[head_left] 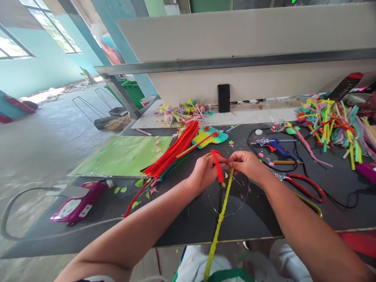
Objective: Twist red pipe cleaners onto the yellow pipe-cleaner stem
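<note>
My left hand is closed on a red pipe cleaner, which loops over the fingers with one end hanging down. Beside it my right hand pinches the top of a yellow-green wrapped stem. The stem runs down past the table edge towards my lap. Both sets of fingertips meet where red and yellow-green come together; the exact joint is hidden. Left of my hands lies a bundle of red pipe cleaners, with green and blue ones under it. Behind the hands is a yellow and turquoise pipe-cleaner piece.
At right lie a blue glue gun, red-handled scissors and a heap of coloured pipe cleaners. A green sheet and a purple device with a cable are at left. A phone leans against the back panel.
</note>
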`<state>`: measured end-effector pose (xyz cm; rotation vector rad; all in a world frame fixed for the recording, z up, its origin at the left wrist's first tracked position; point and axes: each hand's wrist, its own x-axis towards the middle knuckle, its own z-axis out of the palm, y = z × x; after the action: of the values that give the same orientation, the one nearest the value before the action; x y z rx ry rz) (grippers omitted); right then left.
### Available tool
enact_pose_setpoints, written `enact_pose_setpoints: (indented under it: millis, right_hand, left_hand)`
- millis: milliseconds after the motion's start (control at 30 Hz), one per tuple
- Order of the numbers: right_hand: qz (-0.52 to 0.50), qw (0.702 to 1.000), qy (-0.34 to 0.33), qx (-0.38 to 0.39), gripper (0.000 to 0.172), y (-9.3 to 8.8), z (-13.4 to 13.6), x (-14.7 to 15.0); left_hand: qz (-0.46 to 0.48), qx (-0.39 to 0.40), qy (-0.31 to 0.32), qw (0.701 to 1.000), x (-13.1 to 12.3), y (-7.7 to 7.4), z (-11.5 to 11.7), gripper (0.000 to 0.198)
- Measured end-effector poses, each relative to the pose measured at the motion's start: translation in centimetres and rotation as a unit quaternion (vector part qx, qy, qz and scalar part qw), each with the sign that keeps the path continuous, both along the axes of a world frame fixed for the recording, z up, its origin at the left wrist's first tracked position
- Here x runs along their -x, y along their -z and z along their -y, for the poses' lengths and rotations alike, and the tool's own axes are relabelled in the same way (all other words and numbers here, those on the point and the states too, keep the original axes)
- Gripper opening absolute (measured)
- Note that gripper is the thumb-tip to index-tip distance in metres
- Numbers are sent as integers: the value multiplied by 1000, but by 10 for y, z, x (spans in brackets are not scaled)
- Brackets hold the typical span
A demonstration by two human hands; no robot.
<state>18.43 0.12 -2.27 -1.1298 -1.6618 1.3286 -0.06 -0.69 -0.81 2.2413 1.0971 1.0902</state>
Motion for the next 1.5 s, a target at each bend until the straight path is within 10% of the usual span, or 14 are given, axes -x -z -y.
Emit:
enact_pose_setpoints:
  millis: [333, 600, 833, 1067, 1500]
  right_hand:
    - [57, 996, 19, -59, 14, -6, 4, 3]
    - [31, 999, -1, -31, 13, -9, 6, 3]
    - [-22, 999, -13, 26, 13, -9, 4, 1]
    - [-46, 998, -17, 49, 15, -7, 3, 0]
    - [-7, 999, -24, 39, 17, -7, 4, 2]
  left_hand:
    - [-4, 169, -53, 984, -3, -7, -2, 12]
    - [82, 370, 81, 922, 5, -13, -7, 24]
    - [-97, 95, 91, 986, 10, -19, -8, 17]
    - [-240, -157, 85, 954, 10, -10, -5, 22]
    - [-274, -137, 107, 946, 13, -13, -4, 24]
